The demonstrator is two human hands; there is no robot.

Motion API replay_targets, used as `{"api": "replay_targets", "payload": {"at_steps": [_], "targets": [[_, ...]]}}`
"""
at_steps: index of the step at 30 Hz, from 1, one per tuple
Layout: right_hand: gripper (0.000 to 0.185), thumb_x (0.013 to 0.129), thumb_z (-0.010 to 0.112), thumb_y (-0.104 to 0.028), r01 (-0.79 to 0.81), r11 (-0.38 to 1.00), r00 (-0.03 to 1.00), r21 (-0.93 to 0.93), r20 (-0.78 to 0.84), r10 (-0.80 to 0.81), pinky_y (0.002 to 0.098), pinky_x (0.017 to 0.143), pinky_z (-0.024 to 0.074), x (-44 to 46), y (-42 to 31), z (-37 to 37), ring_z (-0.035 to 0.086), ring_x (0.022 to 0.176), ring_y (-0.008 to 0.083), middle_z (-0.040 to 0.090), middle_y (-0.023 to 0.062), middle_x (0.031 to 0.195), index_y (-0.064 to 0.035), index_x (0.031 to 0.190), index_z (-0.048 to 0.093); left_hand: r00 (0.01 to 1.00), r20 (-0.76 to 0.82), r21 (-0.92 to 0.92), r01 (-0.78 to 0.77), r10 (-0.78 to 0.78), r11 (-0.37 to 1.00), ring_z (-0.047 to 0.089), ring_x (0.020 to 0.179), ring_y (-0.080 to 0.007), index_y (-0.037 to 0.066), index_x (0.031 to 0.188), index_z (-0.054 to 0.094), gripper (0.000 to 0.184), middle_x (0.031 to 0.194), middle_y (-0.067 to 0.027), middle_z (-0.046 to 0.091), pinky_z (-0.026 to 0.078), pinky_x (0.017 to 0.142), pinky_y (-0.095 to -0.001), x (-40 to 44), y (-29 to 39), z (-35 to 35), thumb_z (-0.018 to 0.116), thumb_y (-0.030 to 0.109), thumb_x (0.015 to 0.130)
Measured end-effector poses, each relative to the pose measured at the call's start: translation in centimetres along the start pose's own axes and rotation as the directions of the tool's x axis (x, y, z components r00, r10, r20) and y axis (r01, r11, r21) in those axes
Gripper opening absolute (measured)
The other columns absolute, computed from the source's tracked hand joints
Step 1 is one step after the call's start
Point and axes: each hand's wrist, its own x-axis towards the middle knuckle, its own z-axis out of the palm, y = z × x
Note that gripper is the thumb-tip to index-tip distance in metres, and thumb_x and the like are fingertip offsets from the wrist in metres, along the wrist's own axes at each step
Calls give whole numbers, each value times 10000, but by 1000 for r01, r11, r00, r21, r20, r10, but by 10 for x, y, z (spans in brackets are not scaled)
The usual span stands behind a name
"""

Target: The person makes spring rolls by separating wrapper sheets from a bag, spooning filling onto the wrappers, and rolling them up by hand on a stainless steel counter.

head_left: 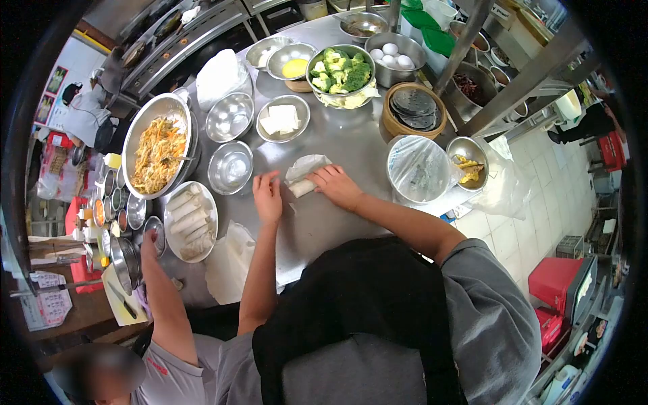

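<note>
A partly rolled spring roll [303, 190] lies on the steel table, with a loose flap of pale wrapper [307, 166] beyond it. My right hand [337, 187] presses its fingers on the roll's right end. Just left of the roll, my left hand [268, 197] is raised with loosely bent fingers and nothing visible in it. Several finished spring rolls [189, 219] rest on a white oval plate [214, 223] to the left. A stack of wrapper sheets [231, 263] lies near the table's front edge. The shredded vegetable filling [159, 154] fills a large steel bowl [128, 145].
Steel bowls hold broccoli [341, 71], eggs [391, 57], white blocks [279, 120] and yellow liquid [295, 67]. A bamboo steamer [413, 110] and a plastic-covered container [420, 169] stand right. At left, a co-worker's hand [150, 239] reaches to a small bowl. A knife [122, 300] lies on a cutting board.
</note>
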Motion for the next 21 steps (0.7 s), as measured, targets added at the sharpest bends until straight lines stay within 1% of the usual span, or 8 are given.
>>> {"api": "replay_targets", "payload": {"at_steps": [3,6,9,12,15,18,21], "targets": [[446,922,631,-253,13,1000,1000,-10,-14,-13,422,1001,399,1,1,1,519,1159,248,569,60,1186,-124,1340,546,980,200,80,-3,-13,997,635,829,-236,36,1055,699,157,983,-96,599,518,766,-362,1,-4,-9,665,38,902],[451,921,630,-241,20,1000,1000,-9,3,-20,422,998,401,1,3,0,522,1149,244,570,53,1182,-135,1350,540,954,298,-5,23,-21,1000,644,824,-260,54,1015,707,132,985,-118,609,513,752,-382,8,-11,-3,694,87,888],[470,921,622,-212,32,999,999,-9,8,-32,420,997,404,0,4,-3,525,1139,244,569,48,1174,-168,1378,523,922,375,31,-120,100,992,645,828,-273,44,981,691,121,936,-132,620,509,747,-394,22,-15,2,702,75,864],[491,922,607,-182,54,998,999,-18,-1,-54,420,992,408,-1,3,-4,527,1129,246,567,44,1166,-207,1403,507,895,418,101,-218,157,971,641,812,-311,29,950,670,110,887,-151,620,505,739,-412,30,-4,5,699,60,848],[497,923,598,-166,51,999,999,-3,-1,-51,424,982,410,0,3,-5,527,1123,250,565,44,1162,-225,1407,503,885,447,47,-169,131,984,643,832,-340,23,947,661,124,916,-165,634,510,757,-425,34,3,8,703,69,839],[470,922,596,-168,44,999,999,13,8,-44,429,974,411,0,4,-3,526,1125,255,565,47,1158,-214,1383,517,926,370,11,-85,75,996,647,873,-352,26,980,656,149,962,-169,656,513,781,-427,26,5,13,696,109,864],[429,920,595,-167,23,1000,1000,16,21,-24,431,970,410,0,4,-1,523,1132,265,564,54,1153,-192,1344,537,962,273,-40,47,-34,998,654,907,-345,36,1022,663,215,1008,-157,677,519,811,-431,5,14,18,735,146,853]]}}
